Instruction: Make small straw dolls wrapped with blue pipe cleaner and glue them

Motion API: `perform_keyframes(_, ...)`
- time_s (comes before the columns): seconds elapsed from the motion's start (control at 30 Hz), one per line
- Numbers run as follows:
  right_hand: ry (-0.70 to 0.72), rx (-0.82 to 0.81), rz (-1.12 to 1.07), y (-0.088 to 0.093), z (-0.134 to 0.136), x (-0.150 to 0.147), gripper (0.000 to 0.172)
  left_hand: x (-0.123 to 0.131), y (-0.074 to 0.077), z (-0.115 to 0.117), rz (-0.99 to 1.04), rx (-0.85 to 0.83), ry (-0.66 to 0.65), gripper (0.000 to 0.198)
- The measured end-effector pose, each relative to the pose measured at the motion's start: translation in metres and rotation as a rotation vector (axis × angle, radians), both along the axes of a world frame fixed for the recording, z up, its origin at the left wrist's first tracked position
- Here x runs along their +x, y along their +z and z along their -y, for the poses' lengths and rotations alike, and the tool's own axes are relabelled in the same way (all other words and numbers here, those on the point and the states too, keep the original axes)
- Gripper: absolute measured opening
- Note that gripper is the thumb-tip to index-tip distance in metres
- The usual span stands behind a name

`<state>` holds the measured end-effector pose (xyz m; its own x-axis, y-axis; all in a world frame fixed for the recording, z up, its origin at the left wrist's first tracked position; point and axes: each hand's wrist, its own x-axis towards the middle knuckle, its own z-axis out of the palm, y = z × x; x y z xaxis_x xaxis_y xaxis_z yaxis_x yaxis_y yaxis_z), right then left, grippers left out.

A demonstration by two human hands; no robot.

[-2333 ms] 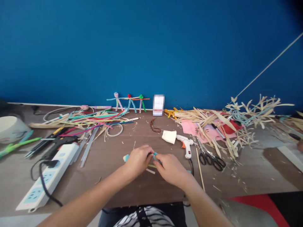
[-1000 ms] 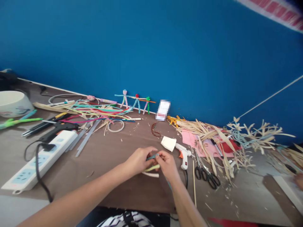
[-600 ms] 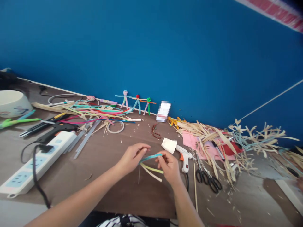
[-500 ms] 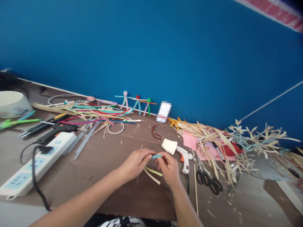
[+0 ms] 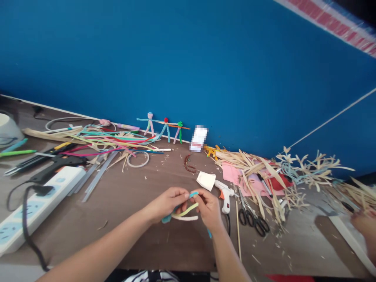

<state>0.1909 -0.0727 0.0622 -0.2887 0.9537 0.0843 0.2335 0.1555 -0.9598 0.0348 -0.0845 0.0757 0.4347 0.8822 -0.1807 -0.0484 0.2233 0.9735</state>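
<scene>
My left hand point(image 5: 171, 201) and my right hand point(image 5: 209, 209) meet over the table near its front. Between their pinched fingertips is a light blue pipe cleaner point(image 5: 194, 194). A blue end shows below my right wrist and a blue-green bit below my left palm; whether they belong to the same piece I cannot tell. A yellow strip point(image 5: 190, 208) and a cream strip point(image 5: 188, 218) stick out from under my left hand towards the right. Just beyond my right hand are a paper cup point(image 5: 206, 180) on its side and a white glue gun point(image 5: 225, 196).
Black-handled scissors point(image 5: 261, 226) and a thin stick point(image 5: 238, 231) lie right of my hands. Pipe-cleaner figures point(image 5: 167, 129) stand against the wall. Coloured stems point(image 5: 108, 137), a power strip point(image 5: 41, 209) and a dark glue gun point(image 5: 58, 164) are left. Another person's hand point(image 5: 366, 227) shows far right.
The view has shifted slightly, so the table things sit further left. The blue pipe cleaner now tilts up, and the yellow and cream strips have risen closer to my fingers. Another person's hand shows more.
</scene>
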Motion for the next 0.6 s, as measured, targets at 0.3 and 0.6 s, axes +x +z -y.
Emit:
perform_keyframes(0.3, 0.034, -0.021, 0.01, 0.004, 0.004, -0.003, 0.023, 0.0, 0.0, 0.003, 0.085, -0.029, 0.116, 0.026)
perform_keyframes(0.6, 0.134, 0.228, 0.435, 0.025, 0.013, -0.007, 0.019, -0.002, -0.002, 0.007, -0.304, 0.259, 0.29, 0.023)
